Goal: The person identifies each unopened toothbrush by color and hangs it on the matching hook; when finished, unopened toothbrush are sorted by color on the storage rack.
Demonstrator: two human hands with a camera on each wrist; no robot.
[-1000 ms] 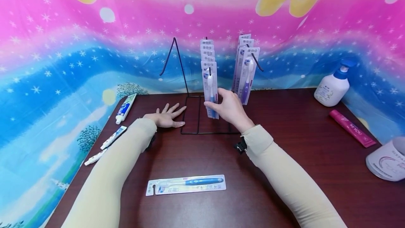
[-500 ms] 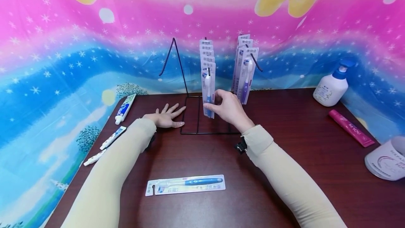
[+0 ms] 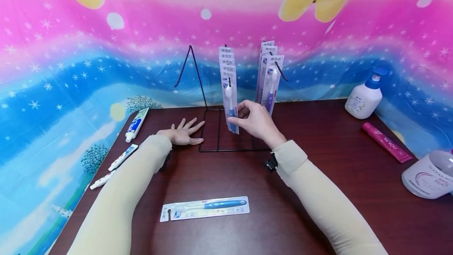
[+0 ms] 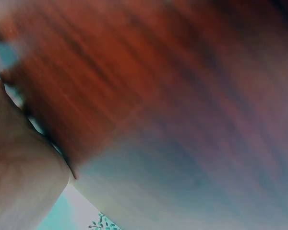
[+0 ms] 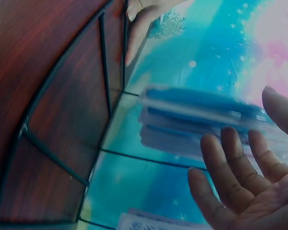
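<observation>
In the head view, a row of packaged blue toothbrushes (image 3: 230,103) hangs from the middle hook of a black wire rack (image 3: 233,150). My right hand (image 3: 256,121) is at the lower right side of the front pack, thumb by its edge. Seen from the right wrist, the fingers (image 5: 233,175) are loosely bent and spread apart from the thumb, with the blurred packs behind them. My left hand (image 3: 182,133) lies flat with spread fingers beside the rack's left base. Another packaged blue toothbrush (image 3: 205,209) lies on the table in front.
Purple toothbrush packs (image 3: 270,85) hang on the right hook. Toothpaste tubes (image 3: 137,124) lie along the table's left side. A white pump bottle (image 3: 364,99), pink tube (image 3: 385,143) and white cup (image 3: 426,176) stand or lie at right. A printed cloth (image 3: 311,74) hangs behind.
The front blue toothbrush pack has swung slightly left, and my right fingers have shifted a little at its side. My left hand stays put. The head view has turned slightly.
</observation>
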